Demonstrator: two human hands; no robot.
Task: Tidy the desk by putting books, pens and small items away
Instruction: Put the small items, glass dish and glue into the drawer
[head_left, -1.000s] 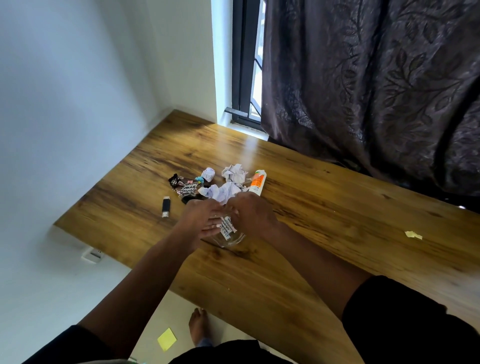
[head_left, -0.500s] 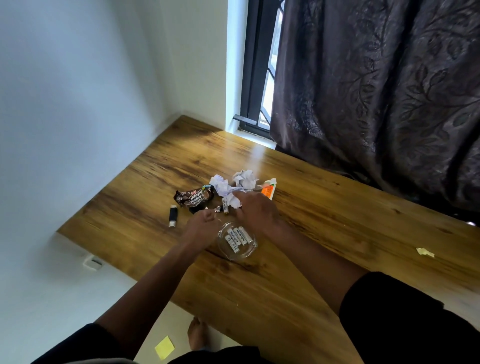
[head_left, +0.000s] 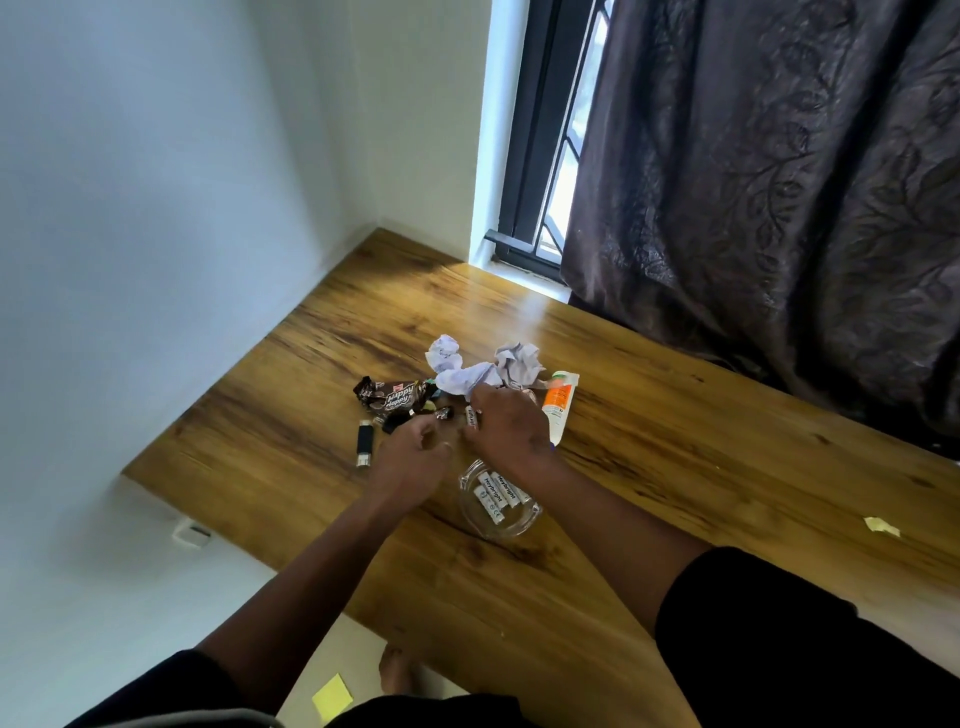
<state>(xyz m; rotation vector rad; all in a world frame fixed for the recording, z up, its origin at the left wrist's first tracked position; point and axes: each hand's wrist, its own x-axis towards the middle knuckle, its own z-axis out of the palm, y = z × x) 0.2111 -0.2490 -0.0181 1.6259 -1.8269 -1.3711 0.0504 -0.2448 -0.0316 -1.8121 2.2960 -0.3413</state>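
Glass is the fragile part here: a small clear dish (head_left: 501, 506) near the counter's (head_left: 727, 441) front edge holds several white batteries (head_left: 497, 496), light, stiff and apt to roll, best pinched across the middle. Right hand (head_left: 506, 428) seems to pinch one more battery (head_left: 471, 417) just past the dish; its fingers are curled. Left hand (head_left: 410, 462) hovers alongside, fingers loosely bent, holding nothing I can see. Crumpled paper (head_left: 467, 371), a dark snack wrapper (head_left: 395, 397), an orange-and-white tube (head_left: 558, 405) and a black USB stick (head_left: 364, 443) lie toward the far left corner. Half a second ago both hands were closer over the dish; they have since reached out into the clutter.
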